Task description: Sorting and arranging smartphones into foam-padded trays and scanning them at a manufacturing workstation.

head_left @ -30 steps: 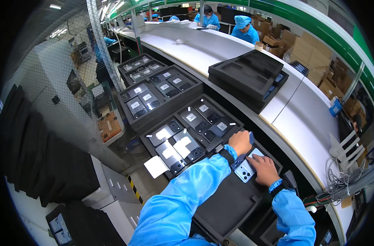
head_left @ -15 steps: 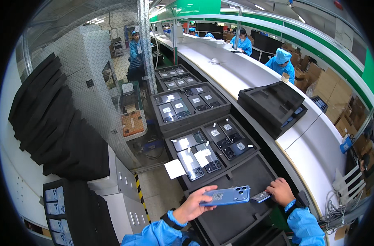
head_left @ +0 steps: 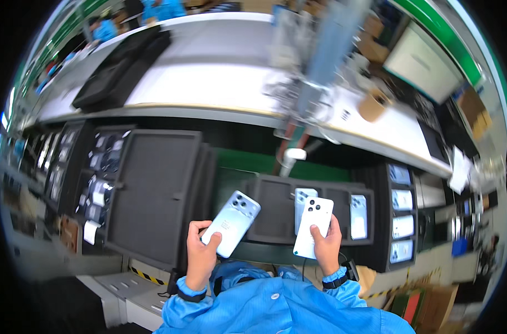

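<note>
A long white curved table (head_left: pixel 209 83) is seen running across the upper part of a factory hall, with a green band (head_left: pixel 459 50) along the far wall and black foam trays (head_left: pixel 153 189) stacked below the table's edge. A pale blue smartphone (head_left: pixel 232 222) is clamped in the grip of the left hand (head_left: pixel 200 253), back side up, its long axis tilted up and to the right, the camera cluster at the upper end. A white smartphone (head_left: pixel 314 227) is clamped in the grip of the right hand (head_left: pixel 327 245), back side up, standing almost upright with its cameras at the top. Both are held above a black compartmented tray (head_left: pixel 281 209) in which further pale phones (head_left: pixel 359 214) are lodged.
</note>
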Demonstrator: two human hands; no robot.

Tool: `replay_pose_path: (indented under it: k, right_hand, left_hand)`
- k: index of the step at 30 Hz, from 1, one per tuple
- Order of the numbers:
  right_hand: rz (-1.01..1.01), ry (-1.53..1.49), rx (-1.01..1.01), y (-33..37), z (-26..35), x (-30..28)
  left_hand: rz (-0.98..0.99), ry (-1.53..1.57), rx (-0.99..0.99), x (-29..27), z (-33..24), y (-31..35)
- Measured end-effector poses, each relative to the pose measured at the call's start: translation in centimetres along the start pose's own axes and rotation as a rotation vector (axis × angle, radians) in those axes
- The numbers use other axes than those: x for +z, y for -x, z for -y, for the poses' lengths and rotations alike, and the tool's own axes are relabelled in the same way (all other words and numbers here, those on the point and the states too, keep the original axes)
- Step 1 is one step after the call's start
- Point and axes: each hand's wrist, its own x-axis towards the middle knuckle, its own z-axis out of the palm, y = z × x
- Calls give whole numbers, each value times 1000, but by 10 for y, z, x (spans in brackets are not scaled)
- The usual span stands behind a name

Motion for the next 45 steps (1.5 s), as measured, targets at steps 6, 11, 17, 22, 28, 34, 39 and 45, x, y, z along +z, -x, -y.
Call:
replay_pose_path:
  k: [6,11,17,22,28,34,39,45]
  right_hand:
    - [-102,156,96,-5,-41,-93]
    - [-87,497,81,-43,-47,-84]
    - [-150,461,62,-43,-71,-103]
    - [-44,664,53,-33,-63,-82]
    - [-63,818,48,-44,-58,-84]
    - [-139,679,-60,-35,-63,-70]
    - [-231,734,-170,-30,-71,-84]
    - [107,490,-156,-9,-71,-112]
  left_hand:
    - [-119,-160,102,103,107,5]
    - [23,-501,327,143,115,24]
    - [96,-970,486,161,114,14]
    - [43,-1273,598,171,123,18]
    - [-127,-1201,477,153,132,3]
    - [-94,-1061,9,103,110,-17]
    - [-247,-856,350,119,135,-10]
    - [-884,-1675,475,19,2,54]
